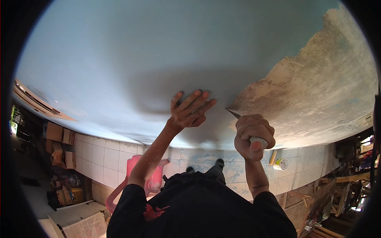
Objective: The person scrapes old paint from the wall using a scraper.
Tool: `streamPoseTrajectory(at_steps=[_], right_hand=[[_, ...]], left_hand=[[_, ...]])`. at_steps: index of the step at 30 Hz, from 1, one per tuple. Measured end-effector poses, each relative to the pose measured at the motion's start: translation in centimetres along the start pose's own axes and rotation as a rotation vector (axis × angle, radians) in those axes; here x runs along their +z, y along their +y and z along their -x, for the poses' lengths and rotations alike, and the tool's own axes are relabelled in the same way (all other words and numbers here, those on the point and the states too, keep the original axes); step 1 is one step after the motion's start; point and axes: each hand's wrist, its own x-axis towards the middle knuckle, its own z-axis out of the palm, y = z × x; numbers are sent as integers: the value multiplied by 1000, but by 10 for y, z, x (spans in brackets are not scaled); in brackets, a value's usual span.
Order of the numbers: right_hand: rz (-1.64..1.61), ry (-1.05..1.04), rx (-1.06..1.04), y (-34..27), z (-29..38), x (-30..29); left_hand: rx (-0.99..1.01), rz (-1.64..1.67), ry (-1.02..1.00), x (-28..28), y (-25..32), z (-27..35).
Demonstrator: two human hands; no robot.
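Before me rises a painted blue wall [184, 38], with a bare, mottled plaster patch [300, 92] spreading over its right side. My left hand [190, 111] is held up to the blue paint, fingers apart and empty; the fingertips appear to rest on the wall. A scraper [233, 113] is gripped in my right hand [254, 134], seen with its thin metal blade nearly edge-on. The blade's tip meets the wall at the left border of the bare patch. Most of the handle is hidden by my fingers, but its pale end with a reddish spot shows.
A pink plastic chair [134, 166] stands at my left. On the dusty tiled floor [98, 154] lie a white tub [280, 164] and a wooden stick [272, 157]. Cardboard boxes [54, 131] are stacked far left; timber pieces [345, 178] clutter the right.
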Motion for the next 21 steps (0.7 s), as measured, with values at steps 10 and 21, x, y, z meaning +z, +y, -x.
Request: streamPoseTrajectory(at_steps=[10, 21], right_hand=[[-124, 56, 37, -2, -2, 4], [-4, 39, -8, 9, 2, -9]], left_hand=[[-18, 6, 2, 0, 0, 3], [-7, -1, -10, 0, 1, 2]])
